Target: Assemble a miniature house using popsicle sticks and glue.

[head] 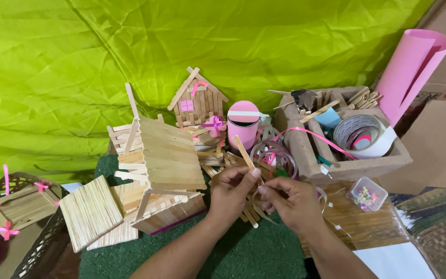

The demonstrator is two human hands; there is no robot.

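Green crumpled cloth [192, 46] forms the backdrop across most of the view. Below it, a dark green mat [249, 253] covers the surface under the hands.

A large stick-built house [158, 175] with a slatted roof stands left of centre on the mat. A flat panel of thin sticks [90, 211] leans just beside it on the left. A cardboard tray [360, 168] sits to the right and holds a roll of tape [365, 135], loose sticks and oddments. A rolled pink sheet [414, 67] stands upright at the tray's far right corner. A woven basket with pink bows [16, 206] sits at the left edge. A smaller stick house with a pink window [197, 101] stands at the rear, with a pink cylinder [242, 124] just beside it on the right. A clear box of beads [366, 194] rests on a wooden board [360, 222] near the tray.

Left hand [231, 194]: fingers closed on the lower end of a flat wooden stick [243, 151], which tilts up and to the left, above the mat between the large house and the tray. Right hand [290, 201]: fingers pinched together just beside the left hand, on a thin pale strip [258, 206] that curls downward; whether they also touch the stick cannot be told.
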